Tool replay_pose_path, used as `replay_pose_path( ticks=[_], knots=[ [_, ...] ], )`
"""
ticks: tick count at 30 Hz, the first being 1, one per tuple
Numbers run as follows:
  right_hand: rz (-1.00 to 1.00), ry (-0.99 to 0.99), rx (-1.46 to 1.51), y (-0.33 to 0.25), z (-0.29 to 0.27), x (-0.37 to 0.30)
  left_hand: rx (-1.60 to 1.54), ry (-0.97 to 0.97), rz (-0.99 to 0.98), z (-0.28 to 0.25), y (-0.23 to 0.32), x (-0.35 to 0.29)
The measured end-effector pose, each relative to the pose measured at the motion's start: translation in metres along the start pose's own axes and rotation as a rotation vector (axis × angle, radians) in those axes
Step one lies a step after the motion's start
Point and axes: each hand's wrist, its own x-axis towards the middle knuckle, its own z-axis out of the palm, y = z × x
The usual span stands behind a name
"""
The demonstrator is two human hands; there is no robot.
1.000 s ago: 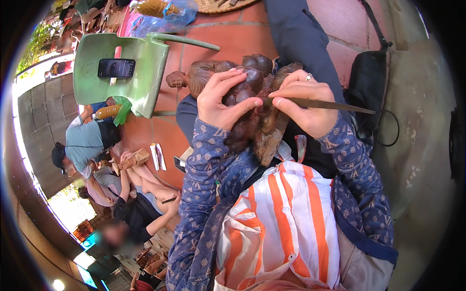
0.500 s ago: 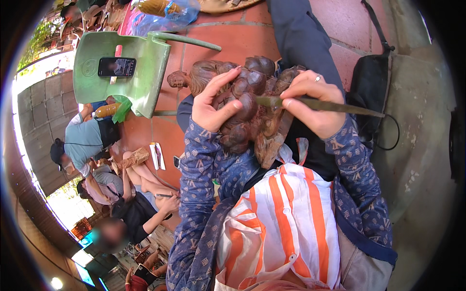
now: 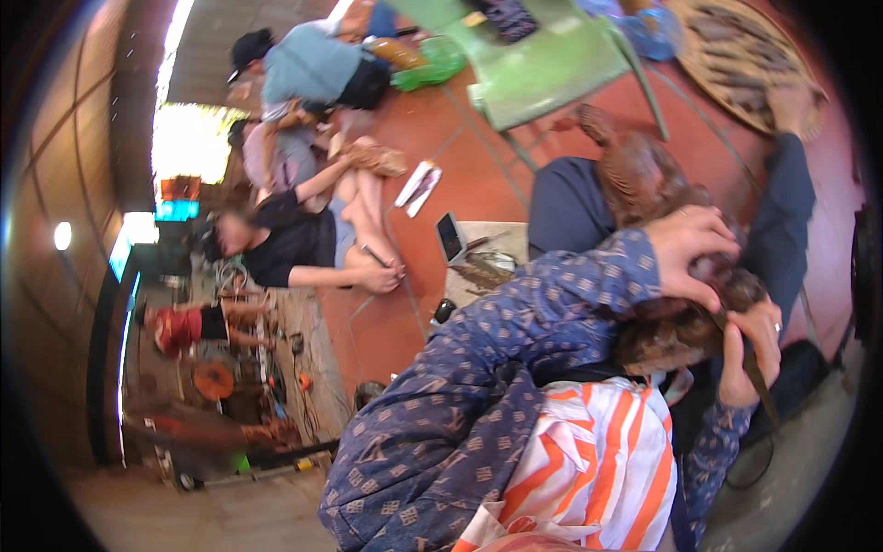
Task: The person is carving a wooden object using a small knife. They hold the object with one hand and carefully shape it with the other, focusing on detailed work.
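Observation:
A dark brown wood carving (image 3: 670,345), with rounded lumps and a carved figure at its far end, rests across my lap between my dark-trousered legs. My left hand (image 3: 692,253) is closed over its lumps, thumb on the near side and fingers over the top. On the carving's right side, my right hand (image 3: 752,354) pinches a long, thin, flat olive-brown strip-like tool (image 3: 760,382) between thumb and fingers. One end of the tool meets the wood; the other sticks out past my palm. Whether it is a file I cannot tell.
A green plastic chair (image 3: 561,83) stands ahead on red tiles. My bare foot (image 3: 791,106) is at a round woven tray (image 3: 685,66) holding several dark pieces. Left lie a phone (image 3: 451,237) and tools on a mat. Seated people, one in black (image 3: 299,230), are farther left.
The view has swung left, so the carving and both hands appear farther right, and the woven tray and mat show more. Both hands keep their hold on the carving and the strip-like tool.

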Motion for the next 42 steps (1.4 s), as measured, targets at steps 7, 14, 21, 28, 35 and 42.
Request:
replay_pose_path(
  ticks=[7,14,21,28,35,42],
  knots=[
    [0.091,-0.153,0.124,0.011,-0.016,-0.021,-0.023,0.022,-0.025,0.005,-0.005,-0.008],
    [0.449,0.04,0.263,0.02,-0.009,-0.04,-0.118,0.047,0.005,0.008,-0.007,-0.007],
    [0.519,0.044,0.256,0.016,-0.005,-0.038,-0.168,0.019,-0.025,0.003,-0.009,-0.007],
    [0.503,0.076,0.24,0.021,-0.004,-0.04,-0.116,0.042,-0.068,0.007,-0.007,-0.006],
    [0.509,0.108,0.256,0.036,-0.012,-0.045,0.035,0.009,-0.243,0.011,0.015,0.001],
    [0.494,0.11,0.239,0.016,0.0,-0.04,-0.062,0.049,-0.009,0.005,-0.008,-0.006]
  ],
)
